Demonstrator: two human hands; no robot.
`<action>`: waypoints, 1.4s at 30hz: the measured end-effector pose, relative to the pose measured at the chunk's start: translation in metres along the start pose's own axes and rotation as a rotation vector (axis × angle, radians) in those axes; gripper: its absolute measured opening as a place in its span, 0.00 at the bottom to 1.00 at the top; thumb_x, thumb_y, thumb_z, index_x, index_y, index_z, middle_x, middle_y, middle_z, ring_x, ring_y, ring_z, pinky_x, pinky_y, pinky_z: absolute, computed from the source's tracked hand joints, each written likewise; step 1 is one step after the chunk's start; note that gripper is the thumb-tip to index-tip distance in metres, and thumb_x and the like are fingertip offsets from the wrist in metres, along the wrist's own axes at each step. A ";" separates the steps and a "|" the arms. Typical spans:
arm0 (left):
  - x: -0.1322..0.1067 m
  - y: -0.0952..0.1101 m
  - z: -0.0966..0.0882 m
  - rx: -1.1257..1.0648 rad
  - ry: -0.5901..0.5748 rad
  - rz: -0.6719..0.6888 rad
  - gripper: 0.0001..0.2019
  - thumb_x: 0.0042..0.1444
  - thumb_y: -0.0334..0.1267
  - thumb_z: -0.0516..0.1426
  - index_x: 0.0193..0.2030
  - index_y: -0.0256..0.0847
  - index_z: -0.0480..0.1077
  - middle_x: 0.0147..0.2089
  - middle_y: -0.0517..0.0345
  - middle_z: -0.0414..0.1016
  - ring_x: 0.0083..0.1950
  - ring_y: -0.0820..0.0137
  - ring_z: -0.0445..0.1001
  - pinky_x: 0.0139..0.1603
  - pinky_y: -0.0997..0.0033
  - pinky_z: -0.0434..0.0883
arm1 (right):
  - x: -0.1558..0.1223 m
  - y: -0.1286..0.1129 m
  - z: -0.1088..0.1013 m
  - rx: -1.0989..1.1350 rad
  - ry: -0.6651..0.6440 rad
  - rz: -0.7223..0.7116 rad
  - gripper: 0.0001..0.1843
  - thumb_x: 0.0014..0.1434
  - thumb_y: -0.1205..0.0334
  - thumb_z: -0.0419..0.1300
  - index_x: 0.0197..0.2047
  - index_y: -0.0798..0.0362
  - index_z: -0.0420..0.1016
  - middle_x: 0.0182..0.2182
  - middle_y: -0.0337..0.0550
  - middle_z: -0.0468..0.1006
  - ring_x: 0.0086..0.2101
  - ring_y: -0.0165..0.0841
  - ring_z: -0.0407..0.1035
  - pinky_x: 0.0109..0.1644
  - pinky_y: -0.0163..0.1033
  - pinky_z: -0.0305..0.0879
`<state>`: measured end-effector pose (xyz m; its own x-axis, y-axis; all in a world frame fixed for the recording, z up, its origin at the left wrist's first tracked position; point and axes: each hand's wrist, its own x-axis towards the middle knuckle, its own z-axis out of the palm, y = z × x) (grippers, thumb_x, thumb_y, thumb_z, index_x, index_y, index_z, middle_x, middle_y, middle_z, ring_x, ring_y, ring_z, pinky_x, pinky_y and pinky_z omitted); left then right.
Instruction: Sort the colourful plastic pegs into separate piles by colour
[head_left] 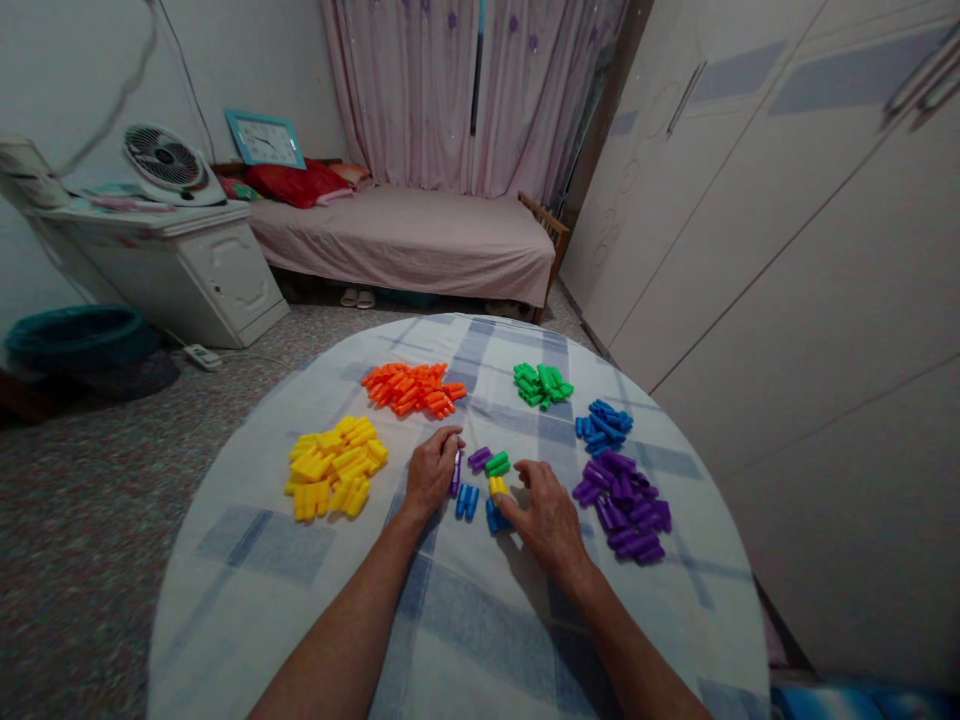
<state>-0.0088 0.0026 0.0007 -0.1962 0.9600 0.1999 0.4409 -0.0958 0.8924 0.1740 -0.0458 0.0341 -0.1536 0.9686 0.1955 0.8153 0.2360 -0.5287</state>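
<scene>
My left hand (432,470) rests on the round table with its fingers curled round a purple piece (456,474). My right hand (549,512) lies beside it, its fingertips pinching a yellow piece (497,486), with a blue piece (493,518) under the thumb. Between the hands lie loose pieces: two blue ones (466,500), a purple one (479,458) and a green one (497,464). Sorted heaps ring them: yellow (334,467), orange (414,388), green (541,384), blue (604,424) and purple (624,504).
The table carries a white and blue checked cloth (465,620). Behind it stand a bed (405,240), a white cabinet (172,265) with a fan (166,162), and a teal tub (75,338) on the floor. A wardrobe (787,220) lines the right side.
</scene>
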 end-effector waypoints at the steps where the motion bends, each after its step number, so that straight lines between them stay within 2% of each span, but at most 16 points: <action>1: 0.000 0.000 0.000 0.007 0.000 0.006 0.16 0.59 0.43 0.46 0.46 0.41 0.71 0.37 0.56 0.78 0.39 0.69 0.75 0.44 0.69 0.69 | -0.006 -0.001 0.000 -0.039 -0.008 0.010 0.22 0.53 0.54 0.60 0.49 0.52 0.66 0.43 0.47 0.72 0.43 0.40 0.68 0.44 0.43 0.63; 5: 0.000 0.000 -0.001 0.020 -0.005 0.008 0.17 0.59 0.44 0.46 0.46 0.42 0.71 0.37 0.56 0.78 0.40 0.68 0.75 0.44 0.69 0.69 | -0.020 -0.008 0.007 -0.178 -0.003 -0.002 0.30 0.50 0.53 0.63 0.55 0.52 0.63 0.42 0.46 0.72 0.43 0.41 0.66 0.46 0.44 0.60; 11: 0.000 0.000 -0.002 0.027 -0.021 -0.008 0.17 0.59 0.45 0.46 0.46 0.41 0.71 0.37 0.55 0.78 0.41 0.67 0.75 0.46 0.67 0.69 | -0.022 -0.012 0.012 -0.199 -0.064 -0.069 0.28 0.52 0.64 0.59 0.57 0.51 0.63 0.41 0.47 0.72 0.42 0.40 0.65 0.46 0.43 0.60; 13: -0.001 0.000 -0.002 0.030 -0.025 -0.011 0.17 0.59 0.45 0.46 0.46 0.41 0.71 0.37 0.55 0.78 0.41 0.66 0.75 0.46 0.66 0.69 | -0.023 -0.009 0.006 -0.167 -0.086 -0.086 0.28 0.51 0.67 0.57 0.57 0.52 0.63 0.42 0.48 0.72 0.43 0.40 0.65 0.47 0.43 0.60; 18: -0.001 0.000 -0.001 0.038 -0.019 0.003 0.16 0.58 0.44 0.47 0.46 0.42 0.71 0.37 0.55 0.79 0.41 0.66 0.75 0.47 0.65 0.69 | -0.014 0.005 -0.026 -0.035 -0.095 -0.072 0.18 0.53 0.68 0.56 0.48 0.48 0.71 0.40 0.46 0.73 0.43 0.39 0.66 0.47 0.41 0.62; 22: 0.000 0.000 -0.001 0.037 -0.013 0.009 0.16 0.58 0.44 0.48 0.46 0.42 0.72 0.38 0.56 0.79 0.42 0.66 0.76 0.48 0.64 0.69 | -0.001 0.017 -0.043 0.127 -0.104 -0.092 0.19 0.53 0.68 0.55 0.49 0.47 0.71 0.41 0.43 0.73 0.42 0.36 0.67 0.48 0.42 0.63; 26: -0.002 0.005 -0.003 -0.027 0.004 0.030 0.16 0.57 0.45 0.50 0.44 0.41 0.73 0.40 0.53 0.78 0.43 0.66 0.75 0.48 0.65 0.70 | 0.009 0.015 -0.034 0.280 -0.015 -0.088 0.22 0.54 0.67 0.57 0.53 0.49 0.66 0.43 0.43 0.72 0.43 0.35 0.67 0.47 0.41 0.64; 31: -0.006 0.010 -0.005 -0.097 -0.019 0.166 0.16 0.56 0.46 0.53 0.44 0.40 0.74 0.44 0.51 0.77 0.49 0.65 0.73 0.53 0.65 0.67 | 0.023 -0.005 -0.014 0.239 0.064 -0.258 0.18 0.54 0.69 0.57 0.49 0.50 0.68 0.43 0.44 0.72 0.45 0.36 0.65 0.52 0.43 0.62; 34: -0.006 0.012 -0.005 -0.154 -0.044 0.122 0.17 0.54 0.46 0.55 0.46 0.40 0.73 0.45 0.52 0.77 0.46 0.66 0.73 0.50 0.65 0.69 | 0.030 -0.015 -0.007 0.145 0.029 -0.353 0.19 0.53 0.69 0.58 0.50 0.50 0.68 0.44 0.45 0.72 0.46 0.37 0.63 0.52 0.44 0.61; 37: -0.006 0.014 -0.004 -0.215 -0.100 0.066 0.16 0.53 0.45 0.56 0.44 0.40 0.74 0.41 0.55 0.78 0.41 0.68 0.74 0.45 0.68 0.71 | 0.034 -0.018 -0.001 0.035 -0.007 -0.376 0.20 0.53 0.70 0.58 0.50 0.51 0.68 0.45 0.46 0.71 0.46 0.38 0.63 0.51 0.44 0.61; 42: -0.004 0.013 -0.003 -0.295 -0.105 0.008 0.15 0.52 0.43 0.56 0.44 0.39 0.72 0.36 0.57 0.76 0.36 0.70 0.73 0.38 0.72 0.71 | 0.033 0.000 -0.001 -0.058 -0.014 -0.324 0.15 0.54 0.72 0.56 0.45 0.50 0.69 0.40 0.45 0.72 0.43 0.37 0.64 0.48 0.41 0.61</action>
<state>-0.0051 -0.0028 0.0124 -0.0956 0.9793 0.1787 0.1659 -0.1613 0.9729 0.1693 -0.0136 0.0413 -0.4177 0.8447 0.3348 0.7528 0.5281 -0.3930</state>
